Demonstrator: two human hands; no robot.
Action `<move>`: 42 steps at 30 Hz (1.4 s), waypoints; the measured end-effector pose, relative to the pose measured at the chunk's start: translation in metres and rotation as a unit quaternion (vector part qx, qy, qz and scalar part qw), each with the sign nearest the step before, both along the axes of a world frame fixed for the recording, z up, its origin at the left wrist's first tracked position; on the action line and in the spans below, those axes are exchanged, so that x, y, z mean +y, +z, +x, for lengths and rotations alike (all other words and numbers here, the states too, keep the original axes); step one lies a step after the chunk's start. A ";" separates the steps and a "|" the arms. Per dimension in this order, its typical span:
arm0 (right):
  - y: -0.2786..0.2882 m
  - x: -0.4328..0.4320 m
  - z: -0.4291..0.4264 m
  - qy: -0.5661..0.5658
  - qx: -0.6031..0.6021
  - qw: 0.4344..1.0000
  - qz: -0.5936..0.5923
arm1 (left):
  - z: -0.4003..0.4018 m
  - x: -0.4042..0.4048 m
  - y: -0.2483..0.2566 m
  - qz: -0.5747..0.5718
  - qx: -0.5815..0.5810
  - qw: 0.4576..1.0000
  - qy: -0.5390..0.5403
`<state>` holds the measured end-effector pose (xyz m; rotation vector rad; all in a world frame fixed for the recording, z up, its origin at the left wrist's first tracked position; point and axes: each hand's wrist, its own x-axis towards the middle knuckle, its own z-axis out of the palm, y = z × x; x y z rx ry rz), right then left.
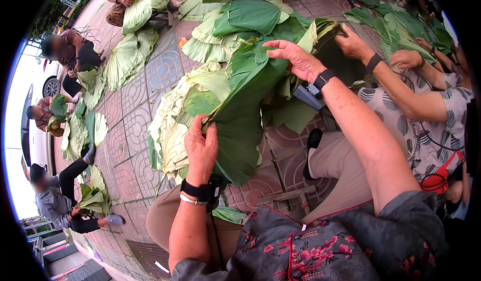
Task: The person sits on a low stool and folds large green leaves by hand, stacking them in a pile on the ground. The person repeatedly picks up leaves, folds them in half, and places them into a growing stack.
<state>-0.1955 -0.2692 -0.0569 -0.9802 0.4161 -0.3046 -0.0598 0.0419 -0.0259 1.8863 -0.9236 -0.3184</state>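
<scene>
A large green lotus leaf (240,130) hangs folded in front of me, its dark face toward my lap. My left hand (201,145) pinches its gathered, brownish edge between thumb and fingers. At the leaf's upper end is my right hand (298,60), fingers stretched out against the green surface; whether they grip it is hard to see. Both wrists wear black straps, with a grey device (308,96) on the right one. Beyond my left hand lies a pile of pale, wrinkled lotus leaves (174,130).
At my right, a neighbour's hand (353,44) holds another leaf's edge. More stacked lotus leaves (248,17) spread ahead on the patterned paving (131,130). Several seated people handle leaves at the left and top. A low wooden stool (289,196) stands between my legs and the neighbour's.
</scene>
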 end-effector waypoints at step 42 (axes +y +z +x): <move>-0.180 0.081 0.021 0.056 0.433 0.669 -0.601 | 0.031 0.021 0.017 -0.143 0.339 0.912 0.181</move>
